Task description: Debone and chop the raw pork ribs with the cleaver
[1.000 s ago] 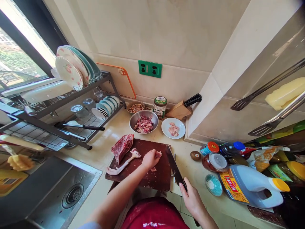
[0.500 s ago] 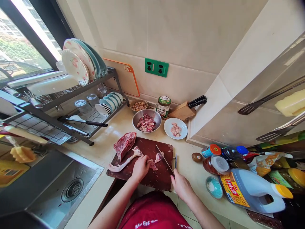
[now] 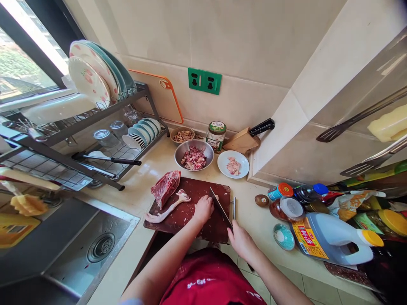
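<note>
My right hand (image 3: pixel 241 239) is wrapped round the handle of a kitchen knife (image 3: pixel 221 211), its blade slanting up and left over the dark red cutting board (image 3: pixel 190 224). Close against the blade's left side, my left hand (image 3: pixel 204 209) is closed with curled fingers over a piece of meat, which it mostly hides. A pale bit of meat (image 3: pixel 216 197) shows by the blade's upper end. To the left lie a long bone with whitish fat (image 3: pixel 168 210) and a large slab of red meat (image 3: pixel 165 187), which overlaps the board's left edge.
Behind the board stand a steel bowl of cut meat (image 3: pixel 194 156), a white plate with pale pieces (image 3: pixel 233 165), a lidded jar (image 3: pixel 216 136) and a knife block (image 3: pixel 243 140). A sink (image 3: pixel 104 250) and dish rack (image 3: pixel 121 188) are left; bottles and a large jug (image 3: pixel 337 237) stand right.
My left hand has moved right from beside the bone to the knife, covering the small meat pieces. The right hand still holds the knife; the view has shifted slightly.
</note>
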Motion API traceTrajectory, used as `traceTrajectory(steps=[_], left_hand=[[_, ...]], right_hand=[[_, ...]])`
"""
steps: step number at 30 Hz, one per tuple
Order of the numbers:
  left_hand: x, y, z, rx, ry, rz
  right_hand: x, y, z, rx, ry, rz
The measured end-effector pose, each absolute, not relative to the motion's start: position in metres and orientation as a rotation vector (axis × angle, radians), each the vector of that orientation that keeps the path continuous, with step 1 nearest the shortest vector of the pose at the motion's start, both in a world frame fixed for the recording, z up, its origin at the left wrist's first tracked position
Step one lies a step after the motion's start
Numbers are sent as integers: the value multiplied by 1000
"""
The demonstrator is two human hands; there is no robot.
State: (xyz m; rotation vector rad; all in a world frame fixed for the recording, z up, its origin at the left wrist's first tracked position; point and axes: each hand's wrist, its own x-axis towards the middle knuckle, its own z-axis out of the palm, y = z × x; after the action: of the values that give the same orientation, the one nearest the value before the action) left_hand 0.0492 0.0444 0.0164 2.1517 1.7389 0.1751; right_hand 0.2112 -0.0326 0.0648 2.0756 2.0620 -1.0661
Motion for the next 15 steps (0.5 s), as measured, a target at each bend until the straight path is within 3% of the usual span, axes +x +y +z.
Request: traceTrajectory(steps=[6,12,15], left_hand=[[35,47,24,2039,1801,204],[34,55,24,1800,1854,498],[53,58,22,1732,1813,526]], right_hand=[[211,-20,62,2148,2046,-1194],[258,-78,40,2350,1432,-2191],[253,-81,29,2404,1317,-2340]])
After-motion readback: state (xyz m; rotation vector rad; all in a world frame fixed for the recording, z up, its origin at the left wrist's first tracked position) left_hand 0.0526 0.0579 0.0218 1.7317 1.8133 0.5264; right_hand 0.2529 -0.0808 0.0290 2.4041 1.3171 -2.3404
